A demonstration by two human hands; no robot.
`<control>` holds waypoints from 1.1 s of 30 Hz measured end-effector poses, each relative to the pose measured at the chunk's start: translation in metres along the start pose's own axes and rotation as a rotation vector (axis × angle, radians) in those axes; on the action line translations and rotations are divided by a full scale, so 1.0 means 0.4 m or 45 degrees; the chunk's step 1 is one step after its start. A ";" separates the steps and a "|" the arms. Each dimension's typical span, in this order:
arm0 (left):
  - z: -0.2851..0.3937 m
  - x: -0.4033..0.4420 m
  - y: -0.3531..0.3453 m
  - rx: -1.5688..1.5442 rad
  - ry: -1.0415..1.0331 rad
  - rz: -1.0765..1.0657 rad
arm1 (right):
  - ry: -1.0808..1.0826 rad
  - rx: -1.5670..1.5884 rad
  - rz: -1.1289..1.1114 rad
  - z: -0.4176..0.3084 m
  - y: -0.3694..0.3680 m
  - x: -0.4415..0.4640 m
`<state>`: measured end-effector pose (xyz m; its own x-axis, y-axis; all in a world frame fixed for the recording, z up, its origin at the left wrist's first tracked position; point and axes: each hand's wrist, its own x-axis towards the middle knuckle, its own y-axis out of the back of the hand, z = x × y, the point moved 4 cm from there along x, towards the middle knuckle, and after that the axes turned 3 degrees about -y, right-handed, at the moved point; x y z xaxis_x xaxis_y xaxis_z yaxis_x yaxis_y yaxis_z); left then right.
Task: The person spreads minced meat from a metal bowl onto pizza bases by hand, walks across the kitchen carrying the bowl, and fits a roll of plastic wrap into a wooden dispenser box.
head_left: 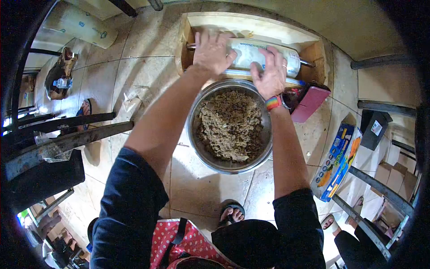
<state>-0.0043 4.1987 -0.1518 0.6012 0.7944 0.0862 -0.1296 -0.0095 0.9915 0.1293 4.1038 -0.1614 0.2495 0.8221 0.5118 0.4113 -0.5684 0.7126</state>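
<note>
A white printed roll (244,52), which looks like plastic film, sits on a metal rod (307,63) inside a wooden box (324,67). My left hand (212,53) lies over the roll's left end with its fingers spread. On the right part of the roll rests my right hand (270,74), fingers apart and slightly bent. A watch with a rainbow strap (274,102) is on my right wrist. Just below the box, between my forearms, stands a steel bowl (195,148) heaped with a brown, crumbly mixture (230,127).
A dark red phone case (311,103) leans near the box's right corner. Further right lies a blue and yellow carton (338,161) beside table legs. Another printed roll (83,24) lies at upper left. A person's foot (330,223) shows at lower right.
</note>
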 end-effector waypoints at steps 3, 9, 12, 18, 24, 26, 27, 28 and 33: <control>0.000 0.015 0.005 -0.151 -0.205 -0.098 | 0.031 -0.116 -0.049 -0.006 -0.012 0.014; -0.022 -0.008 0.006 -0.381 -0.166 0.122 | 0.035 -0.219 -0.470 0.058 -0.059 0.098; -0.051 -0.020 0.018 -0.427 -0.073 0.543 | 0.016 -0.217 -0.553 0.089 -0.084 0.147; -0.061 -0.038 0.041 -0.487 0.232 0.648 | 0.075 -0.233 -0.480 0.141 -0.140 0.188; -0.035 -0.070 0.032 -0.248 0.285 0.599 | 0.190 -0.126 -0.456 0.079 -0.075 0.153; -0.027 -0.088 0.029 -0.327 0.405 0.545 | 0.251 -0.084 -0.410 0.069 -0.066 0.145; -0.033 -0.098 0.025 -0.411 0.527 0.487 | 0.310 -0.045 -0.369 0.060 -0.064 0.143; -0.039 -0.097 0.026 -0.429 0.523 0.414 | 0.313 -0.041 -0.370 0.053 -0.068 0.144; -0.060 -0.080 0.021 -0.480 0.581 0.000 | 0.237 0.152 -0.634 -0.022 -0.085 0.165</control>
<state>-0.0435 4.1877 -0.1485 0.2117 0.9762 -0.0470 -0.4513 0.1403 0.8813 0.1241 4.1770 -0.1477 -0.1560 0.9651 0.2103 0.5395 -0.0951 0.8366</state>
